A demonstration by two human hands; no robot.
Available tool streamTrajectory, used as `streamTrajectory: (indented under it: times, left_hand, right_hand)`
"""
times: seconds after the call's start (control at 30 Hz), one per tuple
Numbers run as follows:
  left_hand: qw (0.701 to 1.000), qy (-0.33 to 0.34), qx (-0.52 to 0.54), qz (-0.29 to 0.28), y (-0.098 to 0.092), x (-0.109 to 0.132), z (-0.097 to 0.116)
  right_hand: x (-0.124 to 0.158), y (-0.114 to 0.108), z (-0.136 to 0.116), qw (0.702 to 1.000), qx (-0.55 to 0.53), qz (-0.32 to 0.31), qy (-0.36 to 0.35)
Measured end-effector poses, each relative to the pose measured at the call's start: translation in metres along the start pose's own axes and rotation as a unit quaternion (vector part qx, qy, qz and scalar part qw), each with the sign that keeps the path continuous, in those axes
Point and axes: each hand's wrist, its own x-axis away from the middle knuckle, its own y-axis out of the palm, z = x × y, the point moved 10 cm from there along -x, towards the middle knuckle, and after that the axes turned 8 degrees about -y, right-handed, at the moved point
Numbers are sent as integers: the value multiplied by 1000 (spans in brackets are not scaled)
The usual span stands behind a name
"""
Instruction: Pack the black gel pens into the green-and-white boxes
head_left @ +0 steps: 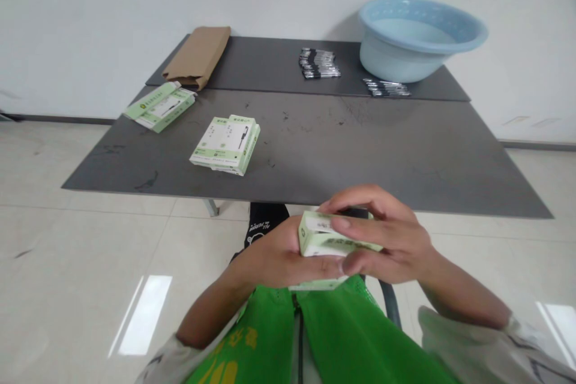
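Note:
A small green and white box is held in front of my green vest, below the table's front edge. My left hand wraps round its left side, with the thumb along the front. On the right, my right hand grips the same box, its fingers over the top. Two similar boxes lie overlapping on the table, left of the middle. Farther left is a green and white carton with its flap up.
On the grey table, a brown paper bag lies at the back left. Several pens are at the back middle, and more pens lie before a blue basin at the back right.

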Motion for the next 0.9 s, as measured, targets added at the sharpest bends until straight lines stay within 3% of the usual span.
streamTrajectory:
  times: [0.1,0.3,0.53,0.73,0.9]
  left_hand:
    - [1000,-4,28,-5,0,3,-1]
    - [999,8,30,31,-3,5,0]
    - [992,-61,98,49,-5,7,-14]
    - [979,-95,171,52,-13,1,-21]
    - [974,-90,206,36,-6,-6,-24]
  right_hand:
    - [-2,-10,-4,998,20,52,-41]
    - [-4,-5,-9,998,28,28,-49]
    - [-1,-7,-8,994,81,56,-41]
    - [10,-8,21,991,-2,105,83]
    - [15,-10,33,982,-22,101,158]
